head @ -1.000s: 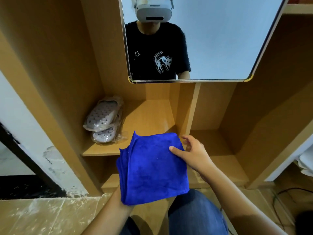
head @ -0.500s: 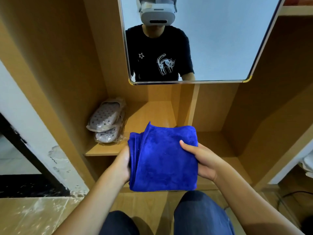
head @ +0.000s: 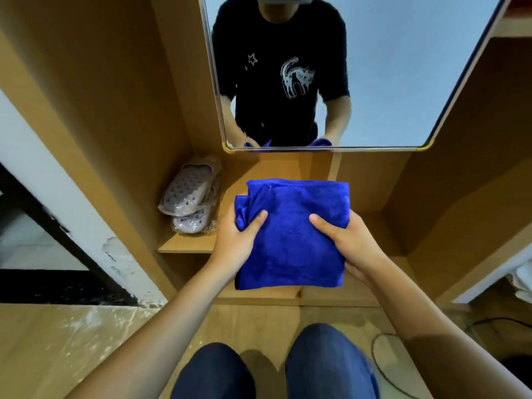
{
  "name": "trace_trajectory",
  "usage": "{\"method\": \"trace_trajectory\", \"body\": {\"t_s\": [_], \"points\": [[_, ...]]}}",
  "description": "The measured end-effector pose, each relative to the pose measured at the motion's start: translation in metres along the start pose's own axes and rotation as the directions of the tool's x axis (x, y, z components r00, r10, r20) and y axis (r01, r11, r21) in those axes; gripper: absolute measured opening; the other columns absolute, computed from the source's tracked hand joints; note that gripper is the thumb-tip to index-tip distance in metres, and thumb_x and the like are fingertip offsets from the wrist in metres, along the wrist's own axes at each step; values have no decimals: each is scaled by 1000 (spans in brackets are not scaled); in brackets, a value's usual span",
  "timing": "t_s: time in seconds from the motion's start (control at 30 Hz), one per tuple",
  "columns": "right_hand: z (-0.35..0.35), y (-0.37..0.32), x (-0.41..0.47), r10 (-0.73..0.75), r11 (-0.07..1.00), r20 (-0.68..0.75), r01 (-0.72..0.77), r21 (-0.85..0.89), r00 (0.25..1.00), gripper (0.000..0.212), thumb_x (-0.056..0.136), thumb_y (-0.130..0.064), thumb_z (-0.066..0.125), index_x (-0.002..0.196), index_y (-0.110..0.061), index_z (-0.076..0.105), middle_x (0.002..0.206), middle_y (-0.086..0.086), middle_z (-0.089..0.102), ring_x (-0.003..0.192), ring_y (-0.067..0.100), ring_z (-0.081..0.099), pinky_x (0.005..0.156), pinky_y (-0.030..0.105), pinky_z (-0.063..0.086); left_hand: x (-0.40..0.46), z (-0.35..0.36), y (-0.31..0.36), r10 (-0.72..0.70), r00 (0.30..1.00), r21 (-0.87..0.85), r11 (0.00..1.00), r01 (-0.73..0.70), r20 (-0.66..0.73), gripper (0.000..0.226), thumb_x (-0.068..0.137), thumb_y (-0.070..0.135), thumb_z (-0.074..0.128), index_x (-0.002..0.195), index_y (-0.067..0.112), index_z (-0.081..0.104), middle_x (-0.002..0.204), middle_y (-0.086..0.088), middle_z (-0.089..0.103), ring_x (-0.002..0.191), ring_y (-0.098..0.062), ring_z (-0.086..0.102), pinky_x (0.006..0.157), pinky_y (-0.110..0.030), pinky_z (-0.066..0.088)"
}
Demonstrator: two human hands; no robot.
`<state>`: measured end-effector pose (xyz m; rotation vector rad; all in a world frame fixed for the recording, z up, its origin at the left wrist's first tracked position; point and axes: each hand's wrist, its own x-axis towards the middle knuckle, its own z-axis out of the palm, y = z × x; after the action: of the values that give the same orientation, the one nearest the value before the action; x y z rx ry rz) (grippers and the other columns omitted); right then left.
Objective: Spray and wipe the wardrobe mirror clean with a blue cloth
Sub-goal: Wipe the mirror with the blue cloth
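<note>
Cloth [head: 290, 240] folded between both hands, thumbs on top.

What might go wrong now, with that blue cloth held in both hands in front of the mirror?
The cloth is folded thick, gripped by the left hand and right hand; wiped bunched like this it might smear the mirror. No spray bottle shows, so a dry wipe may streak. The bagged slippers below could catch drips.
</note>
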<state>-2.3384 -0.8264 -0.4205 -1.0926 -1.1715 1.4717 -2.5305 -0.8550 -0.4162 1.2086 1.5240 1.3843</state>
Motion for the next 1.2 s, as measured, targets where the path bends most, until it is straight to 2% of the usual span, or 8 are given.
{"method": "trace_trajectory", "body": {"t_s": [0.17,0.23,0.37,0.5,0.57,0.8,0.97,1.2], "points": [[2,-71,-22,28,996,-88,-36,-87,996,18,87,-13,72,104,-14,67,102,3,75,96,23,72,87,46,57,-3,-8,69,-88,996,21,996,88,26,32,87,27,69,117,29,57,113,12,65,105,-5,60,95,-32,47],[3,-111,-33,43,994,-106,-53,-99,993,21,86,-14,74,105,-15,67,103,3,75,97,22,71,89,50,56,-5,-13,112,-113,993,25,993,112,40,33,88,27,69,118,27,56,112,12,64,103,-5,59,93,-30,47],[10,-200,-56,48,992,-145,-64,-108,988,29,83,-21,77,111,-16,67,106,1,75,99,22,71,89,50,56,-9,-22,209,-73,994,55,996,69,82,29,89,23,68,115,27,55,106,17,62,96,6,56,76,-6,42],[23,-303,-80,-11,994,-190,-11,-113,982,33,82,-23,78,112,-18,66,106,-1,74,99,20,71,89,49,57,-10,-35,314,9,994,37,999,-13,104,27,89,24,67,114,27,56,107,15,63,100,0,59,85,-20,47],[33,-358,-93,-61,994,-204,40,-104,977,31,84,-22,77,113,-20,65,106,-3,74,97,16,71,87,45,58,-11,-43,369,66,992,21,997,-69,110,29,90,26,66,117,25,56,111,12,64,103,-4,60,89,-26,48],[69,-516,-122,-356,927,-223,314,-204,907,25,87,-30,73,106,-37,58,105,-16,70,94,2,68,76,27,58,-10,-74,530,236,967,-67,971,-231,92,24,92,27,63,115,24,57,108,15,63,97,3,60,84,-15,48],[83,-593,-122,-518,849,-203,469,-244,831,25,88,-30,72,108,-24,59,102,-11,70,92,8,69,78,32,59,-2,-87,606,327,945,-157,935,-319,28,24,94,26,61,117,21,60,113,6,66,103,-8,63,88,-27,53],[85,-689,-97,-697,705,-142,634,-319,703,28,89,-31,72,109,-16,59,103,-8,70,92,8,68,81,36,59,28,-83,695,493,862,-101,858,-504,-118,5,95,27,59,99,25,63,99,8,66,93,-7,64,81,-24,51]]}}
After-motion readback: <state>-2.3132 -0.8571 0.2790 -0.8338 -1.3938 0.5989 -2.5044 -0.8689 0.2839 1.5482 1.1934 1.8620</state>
